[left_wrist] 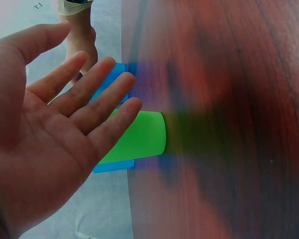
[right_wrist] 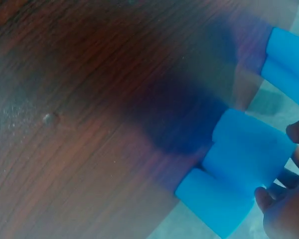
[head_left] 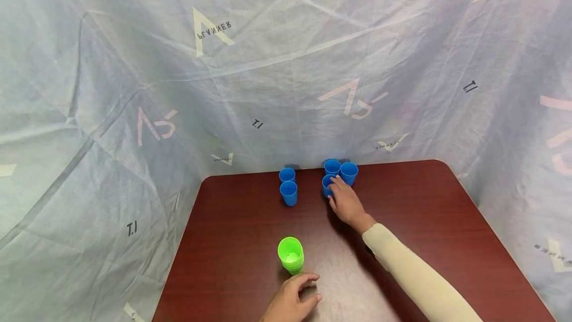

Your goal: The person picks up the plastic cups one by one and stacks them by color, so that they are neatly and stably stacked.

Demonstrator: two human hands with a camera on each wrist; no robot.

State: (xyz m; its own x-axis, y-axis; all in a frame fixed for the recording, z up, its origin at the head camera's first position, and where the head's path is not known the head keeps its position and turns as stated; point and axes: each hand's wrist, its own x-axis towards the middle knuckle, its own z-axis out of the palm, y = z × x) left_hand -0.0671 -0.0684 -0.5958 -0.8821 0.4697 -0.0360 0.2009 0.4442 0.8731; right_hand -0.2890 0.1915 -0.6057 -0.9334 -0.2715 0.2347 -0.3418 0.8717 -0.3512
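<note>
A stack of bright green cups [head_left: 291, 252] stands mouth up on the near middle of the table. My left hand [head_left: 292, 298] is just in front of it, thumb and fingers spread apart, holding nothing; the left wrist view shows its bare palm. Farther back on the right, three blue cups stand close together. My right hand [head_left: 347, 203] reaches over the front blue cup [head_left: 327, 186] of that group and grips it near the rim. In the right wrist view, fingertips [right_wrist: 263, 198] lie at this cup's [right_wrist: 249, 149] rim; the hand is partly cut off there.
Left of that group, a blue cup [head_left: 290, 194] stands in front of another blue cup [head_left: 287, 175]. The dark red wooden table [head_left: 232, 242] ends at a grey printed cloth [head_left: 277, 93], which hangs behind it and along both sides.
</note>
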